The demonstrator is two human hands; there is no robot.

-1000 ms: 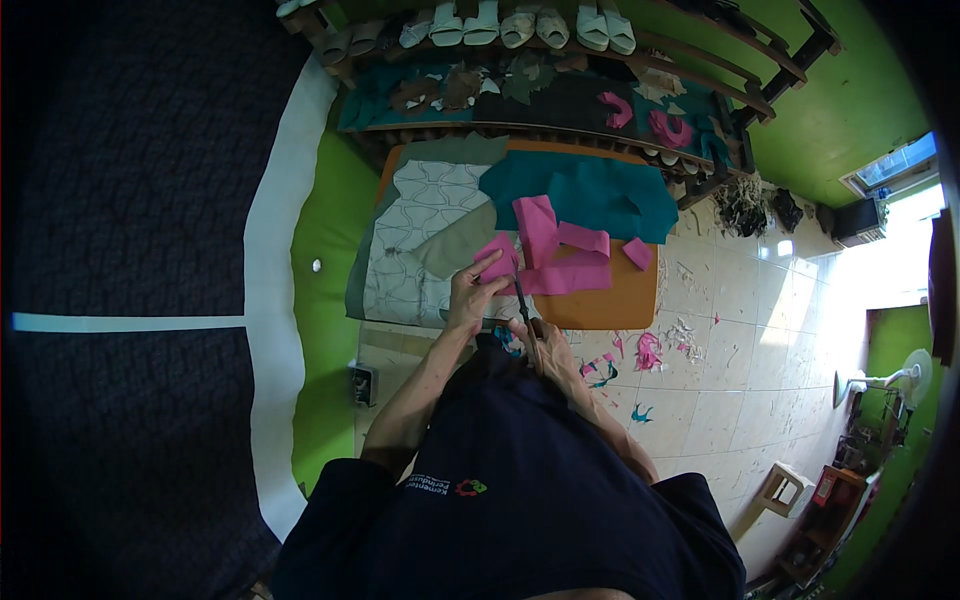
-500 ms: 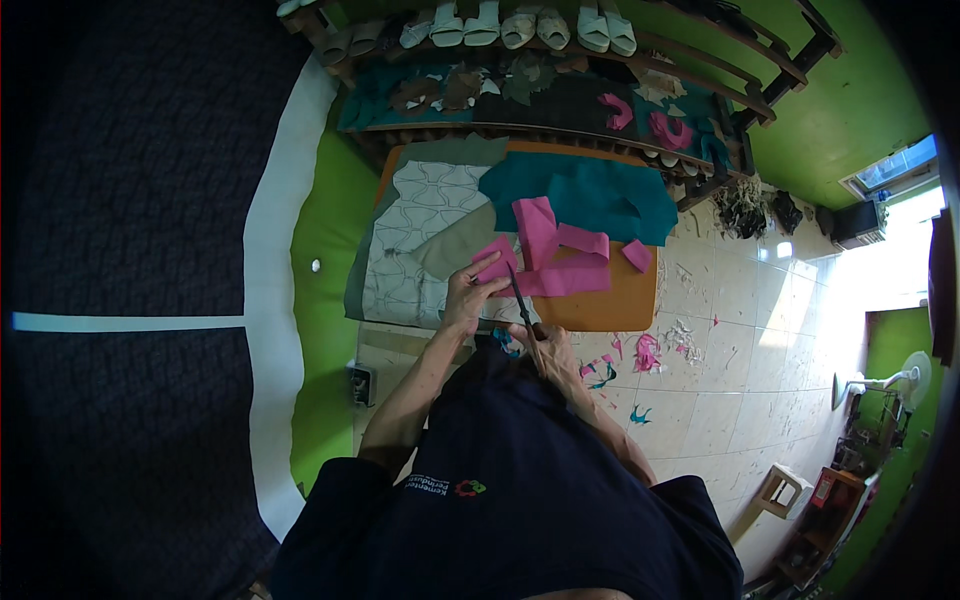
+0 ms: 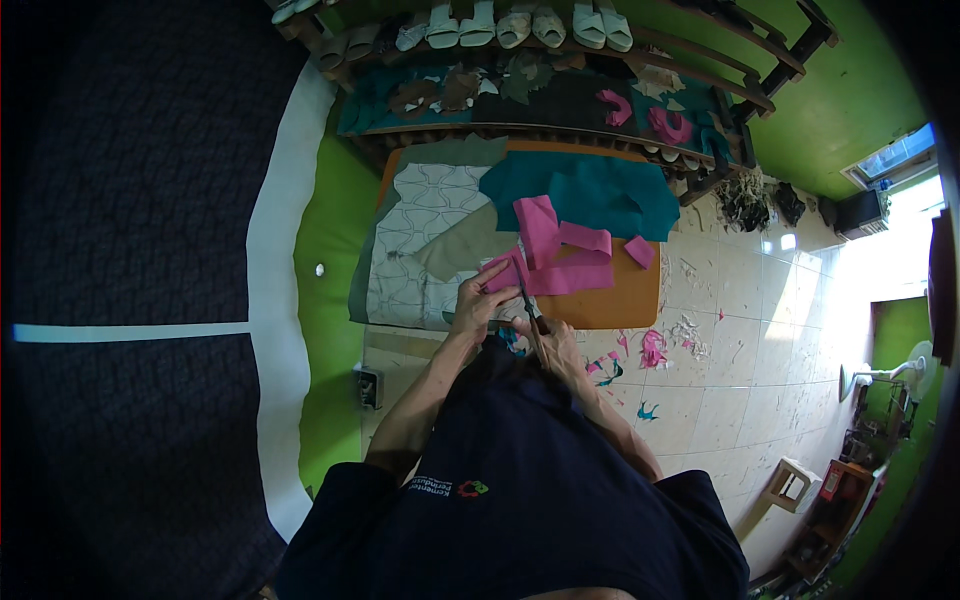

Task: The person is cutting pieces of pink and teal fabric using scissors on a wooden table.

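Observation:
My left hand [image 3: 478, 305] pinches a piece of pink material [image 3: 507, 272] between thumb and fingers, over the near edge of the orange table. From the right, my right hand [image 3: 557, 345] grips a pair of scissors [image 3: 529, 306] by the handles. The blades point away from me and lie against the right side of the pink piece. Just beyond, pink strips [image 3: 575, 268] lie across one another on the table, with a small pink square [image 3: 639, 252] to their right.
The orange table [image 3: 590, 311] also bears white sheets with drawn outlines [image 3: 420, 215], a teal sheet [image 3: 580, 195] and an olive piece [image 3: 455, 245]. Behind it stands a rack with sandals [image 3: 476, 24] and scraps. Pink and teal offcuts [image 3: 652, 348] litter the tiled floor at right.
The scissors and the pink piece have shifted slightly to the right in the picture, along with my hands. The scissors' blades look closer together now. Both grips stay as they were.

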